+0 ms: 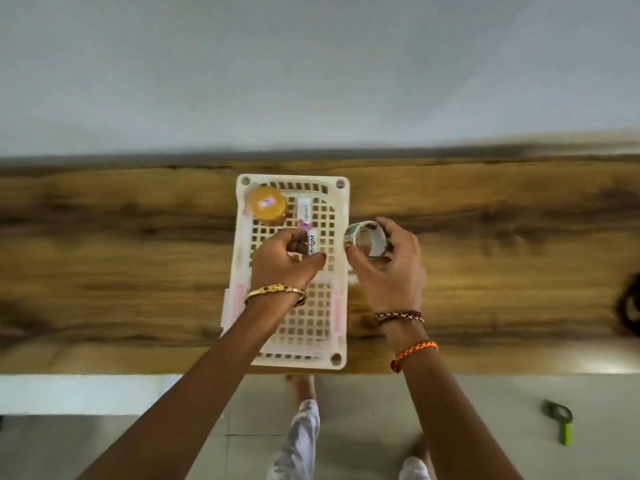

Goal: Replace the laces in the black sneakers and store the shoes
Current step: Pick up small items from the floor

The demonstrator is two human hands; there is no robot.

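Soft, even daylight, no hard shadows; the whole frame is motion-blurred, with wide-angle bending at the edges.

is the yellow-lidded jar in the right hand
No, the yellow-lidded jar sits in the far left corner of the basket, while the right hand holds a roll of tape.

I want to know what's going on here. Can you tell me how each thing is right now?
basket: flat on the wooden table, holds items
yellow-lidded jar: lid on, in the basket's far left corner
white tube: lying in the basket
labelled tube: pinched by the left hand
small round tin: held tilted by the right hand, beside the basket
green tool: lying on the floor
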